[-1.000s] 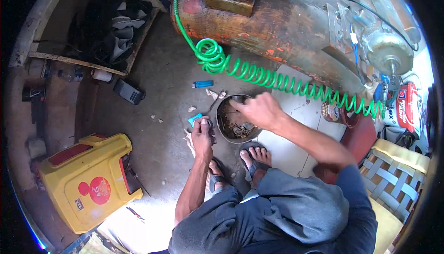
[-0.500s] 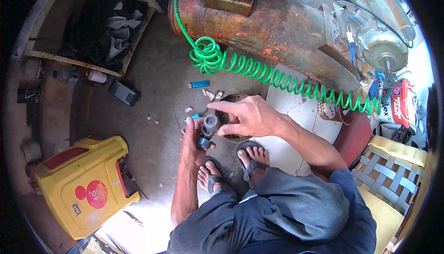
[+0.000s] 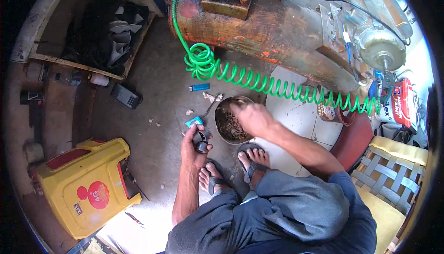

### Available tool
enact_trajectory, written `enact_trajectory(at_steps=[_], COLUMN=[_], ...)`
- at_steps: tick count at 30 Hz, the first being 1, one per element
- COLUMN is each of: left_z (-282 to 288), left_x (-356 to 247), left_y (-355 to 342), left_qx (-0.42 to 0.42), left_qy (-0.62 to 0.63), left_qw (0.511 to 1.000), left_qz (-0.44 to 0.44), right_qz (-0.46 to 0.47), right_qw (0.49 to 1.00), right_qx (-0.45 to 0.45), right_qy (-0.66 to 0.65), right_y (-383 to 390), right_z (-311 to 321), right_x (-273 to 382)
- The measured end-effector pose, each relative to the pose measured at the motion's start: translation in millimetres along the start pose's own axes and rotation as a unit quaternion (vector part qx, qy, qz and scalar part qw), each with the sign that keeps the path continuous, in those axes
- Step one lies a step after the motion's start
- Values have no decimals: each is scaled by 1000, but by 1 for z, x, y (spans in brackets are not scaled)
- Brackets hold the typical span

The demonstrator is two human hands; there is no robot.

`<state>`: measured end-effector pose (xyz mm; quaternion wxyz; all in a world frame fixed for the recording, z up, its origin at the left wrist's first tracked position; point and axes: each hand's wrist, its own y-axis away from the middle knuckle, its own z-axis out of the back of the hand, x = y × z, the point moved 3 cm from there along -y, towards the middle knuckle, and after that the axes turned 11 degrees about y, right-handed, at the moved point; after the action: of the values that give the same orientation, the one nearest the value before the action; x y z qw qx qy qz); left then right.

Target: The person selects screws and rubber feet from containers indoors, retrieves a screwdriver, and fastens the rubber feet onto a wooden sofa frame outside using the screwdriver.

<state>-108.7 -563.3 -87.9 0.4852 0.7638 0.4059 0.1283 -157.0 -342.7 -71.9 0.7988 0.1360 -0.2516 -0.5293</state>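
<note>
In my left hand is a dark grey part with rounded, ring-like ends, held between thumb and fingers; its exact kind does not show. My right hand reaches over a round metal pot and covers its right side. Motion blurs the fingers there, so whether they grip anything is unclear. Inside the pot lie many small rusty pieces of hardware, like bolts or screws. Just beyond my left fingertips is a small turquoise object on the floor.
A blue lighter and pale scraps lie on the floor. Ahead is a rusty compressor tank with a green coiled hose. A yellow plastic piece stands left, a woven-strap chair right, an open box far left.
My right hand has moved from beside the part in my left hand to over the pot. The left hand has lowered slightly, and the rounded grey end has turned away.
</note>
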Motion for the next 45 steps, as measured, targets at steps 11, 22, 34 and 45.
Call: enact_trajectory(at_steps=[11, 22, 34, 45], left_z=[12, 6, -26, -1], left_x=[-7, -3, -4, 0], left_y=[-9, -8, 2, -5], left_qx=[-51, -43, 104, 101], left_qy=[30, 45, 81, 5], left_qw=[998, 998, 991, 994], left_qz=[-27, -20, -27, -41], right_qz=[-178, -362, -81, -128], right_qw=[918, 925, 996, 967], right_qx=[-151, -91, 29, -55], right_qy=[-322, 68, 24, -214], right_y=[69, 105, 2, 51], right_z=[80, -80, -25, 42], right_x=[-57, -151, 4, -36])
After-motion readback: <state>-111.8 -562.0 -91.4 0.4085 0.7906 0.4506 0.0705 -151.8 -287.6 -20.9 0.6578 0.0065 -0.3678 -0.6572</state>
